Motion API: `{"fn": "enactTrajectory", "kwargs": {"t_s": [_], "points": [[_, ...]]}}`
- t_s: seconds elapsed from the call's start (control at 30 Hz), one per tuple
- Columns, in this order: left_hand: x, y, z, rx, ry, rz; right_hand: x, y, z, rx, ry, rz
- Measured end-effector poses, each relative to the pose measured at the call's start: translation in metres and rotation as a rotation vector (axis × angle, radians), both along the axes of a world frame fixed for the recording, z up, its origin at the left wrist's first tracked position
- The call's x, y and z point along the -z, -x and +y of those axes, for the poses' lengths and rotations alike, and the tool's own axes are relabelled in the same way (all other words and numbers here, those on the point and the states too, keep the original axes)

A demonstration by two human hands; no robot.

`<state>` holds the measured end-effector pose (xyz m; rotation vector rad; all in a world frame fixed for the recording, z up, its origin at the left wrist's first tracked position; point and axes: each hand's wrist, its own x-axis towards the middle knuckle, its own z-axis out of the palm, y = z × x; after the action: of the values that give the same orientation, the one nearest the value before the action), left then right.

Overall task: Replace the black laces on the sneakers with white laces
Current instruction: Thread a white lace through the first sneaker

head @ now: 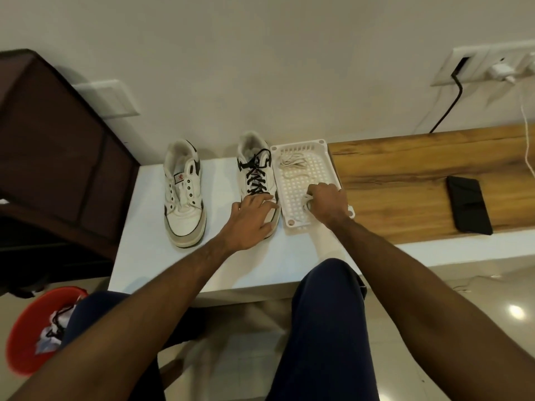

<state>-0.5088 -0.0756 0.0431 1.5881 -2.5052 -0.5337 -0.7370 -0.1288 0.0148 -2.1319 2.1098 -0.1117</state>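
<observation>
Two white sneakers stand on the white table. The left sneaker has no lace in its eyelets. The right sneaker carries black laces. My left hand lies flat on that sneaker's toe, fingers spread. To its right a white perforated tray holds a bundle of white laces at its far end. My right hand is inside the tray's near end, fingers closed around a white lace.
A black phone lies on the wooden bench top at right. A dark brown cabinet stands at left. A red bin with scraps sits on the floor at lower left. Cables hang from wall sockets at upper right.
</observation>
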Motion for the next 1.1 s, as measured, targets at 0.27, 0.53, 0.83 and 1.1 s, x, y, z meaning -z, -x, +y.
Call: {"fn": "enactTrajectory", "kwargs": {"t_s": [0.27, 0.53, 0.83, 1.1], "points": [[-0.029, -0.017, 0.02, -0.18, -0.394, 0.749, -0.089, -0.033, 0.037, -0.1, -0.207, -0.97], [-0.076, -0.08, 0.05, -0.315, -0.375, 1.096, -0.151, -0.119, 0.058, -0.339, -0.384, -1.306], [-0.066, -0.159, 0.036, -0.619, -0.179, 1.182, -0.124, -0.2, 0.032, -0.208, -0.314, -1.316], [-0.029, -0.185, 0.005, -0.768, -0.137, 1.336, -0.083, -0.207, 0.0, -0.071, -0.244, -1.414]]}}
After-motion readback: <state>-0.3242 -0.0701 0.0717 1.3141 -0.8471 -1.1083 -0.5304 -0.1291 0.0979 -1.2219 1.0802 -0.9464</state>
